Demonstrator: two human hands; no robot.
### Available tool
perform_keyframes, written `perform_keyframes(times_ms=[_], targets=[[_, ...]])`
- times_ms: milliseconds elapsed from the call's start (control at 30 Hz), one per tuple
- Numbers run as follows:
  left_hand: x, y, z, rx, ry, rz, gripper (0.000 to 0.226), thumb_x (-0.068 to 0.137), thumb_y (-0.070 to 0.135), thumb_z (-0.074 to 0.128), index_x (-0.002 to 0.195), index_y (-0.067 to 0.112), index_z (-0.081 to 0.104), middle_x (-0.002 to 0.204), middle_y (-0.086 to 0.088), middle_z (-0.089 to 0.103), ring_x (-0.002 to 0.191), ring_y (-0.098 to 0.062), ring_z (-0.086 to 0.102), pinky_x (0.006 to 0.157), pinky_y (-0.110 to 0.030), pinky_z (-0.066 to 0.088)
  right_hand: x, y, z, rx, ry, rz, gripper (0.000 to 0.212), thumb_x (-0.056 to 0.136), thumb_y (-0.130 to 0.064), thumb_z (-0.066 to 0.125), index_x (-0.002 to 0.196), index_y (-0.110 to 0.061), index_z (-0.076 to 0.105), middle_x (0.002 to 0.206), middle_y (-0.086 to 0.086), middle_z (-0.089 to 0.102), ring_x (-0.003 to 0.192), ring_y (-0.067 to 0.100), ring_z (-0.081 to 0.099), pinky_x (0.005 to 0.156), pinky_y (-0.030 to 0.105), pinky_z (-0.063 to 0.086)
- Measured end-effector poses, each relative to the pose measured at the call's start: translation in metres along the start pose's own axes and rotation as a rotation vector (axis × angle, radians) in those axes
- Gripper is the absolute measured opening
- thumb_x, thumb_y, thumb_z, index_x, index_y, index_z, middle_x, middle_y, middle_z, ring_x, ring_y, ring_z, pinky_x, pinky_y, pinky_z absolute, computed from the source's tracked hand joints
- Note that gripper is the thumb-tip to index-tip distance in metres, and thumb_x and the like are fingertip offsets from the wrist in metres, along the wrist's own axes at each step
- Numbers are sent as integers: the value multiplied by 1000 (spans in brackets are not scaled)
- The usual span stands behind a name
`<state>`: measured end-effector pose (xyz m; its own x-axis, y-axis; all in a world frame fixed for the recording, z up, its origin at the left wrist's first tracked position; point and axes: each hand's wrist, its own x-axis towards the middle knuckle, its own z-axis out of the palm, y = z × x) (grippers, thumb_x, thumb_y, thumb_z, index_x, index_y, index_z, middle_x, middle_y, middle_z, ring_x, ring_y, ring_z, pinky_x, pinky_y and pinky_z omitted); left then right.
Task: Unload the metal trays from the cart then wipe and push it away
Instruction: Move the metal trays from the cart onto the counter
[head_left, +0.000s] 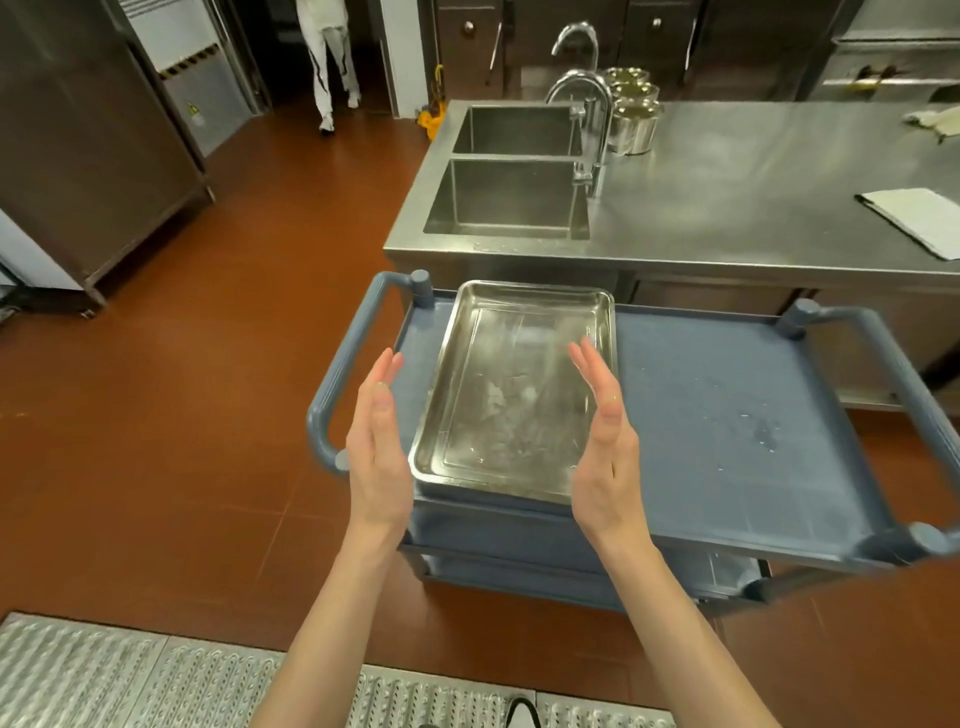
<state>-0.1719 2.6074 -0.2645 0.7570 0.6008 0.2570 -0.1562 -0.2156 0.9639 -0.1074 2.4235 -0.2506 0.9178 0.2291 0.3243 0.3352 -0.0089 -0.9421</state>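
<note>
Left hand (378, 447) was held upright, palm facing right, fingers straight & together, gripping nothing, just left of the tray (511, 389). Tray sat on the left part of the cart (727, 410) top shelf, another tray edge showing under it. Right hand (605, 447) mirrored the left, palm facing left, fingers straight & together, over the tray's right rim; contact unclear. Beyond the cart stood the tabletop (753, 197) w/ sink (511, 192).
</note>
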Motion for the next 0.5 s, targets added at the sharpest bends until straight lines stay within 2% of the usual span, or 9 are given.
perform_keyframes(times_ms=[200,367,500], targets=[[24,-28,23,31,-38,-62,51,111,47,25,155,31,43,159,13,50,150,0,40,123,-18,28,19,31,-12,-25,46,77,86,98,-79,16,161,-23,37,163,-13,42,153,0,33,125,18,22],[39,-51,35,59,-90,-89,59,110,45,28,158,16,45,160,7,51,148,2,41,115,-6,29,27,58,-13,-69,85,153,85,98,-79,16,161,-25,37,163,-18,41,151,-5,32,123,13,22],[52,-81,39,79,-115,-146,59,109,49,29,157,19,47,160,10,50,148,5,40,114,-4,29,32,83,-12,-111,117,263,76,101,-73,16,160,-31,37,163,-23,39,149,-11,28,120,9,20]])
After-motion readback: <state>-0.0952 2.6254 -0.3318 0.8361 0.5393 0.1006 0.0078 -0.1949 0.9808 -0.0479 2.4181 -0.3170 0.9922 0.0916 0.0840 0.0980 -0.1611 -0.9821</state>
